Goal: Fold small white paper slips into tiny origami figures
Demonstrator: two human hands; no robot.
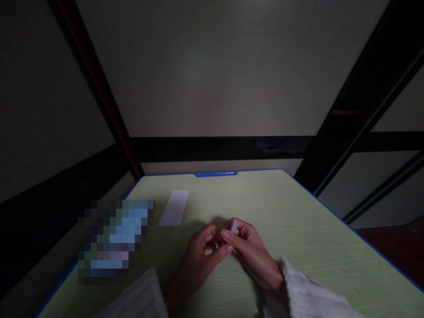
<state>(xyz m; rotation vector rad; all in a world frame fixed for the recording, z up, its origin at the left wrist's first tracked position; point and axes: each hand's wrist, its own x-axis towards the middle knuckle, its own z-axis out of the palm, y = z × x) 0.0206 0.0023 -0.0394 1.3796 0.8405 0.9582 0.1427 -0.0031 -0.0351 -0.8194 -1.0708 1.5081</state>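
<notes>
My left hand [198, 251] and my right hand [250, 251] meet low over a light green table [298, 221] with a blue rim. Both hands pinch a small white piece of paper [234, 226], folded small, whose corner sticks up above my right fingers. My left fingertips curl in against the right ones. Both wrists wear white knitted sleeves. The light is dim and the paper is mostly hidden by my fingers.
A white paper strip [174, 207] lies flat on the table, far left of my hands. A blurred-out blue object [114, 240] sits at the table's left edge. Dark frame bars [347, 132] and a pale wall stand behind the table.
</notes>
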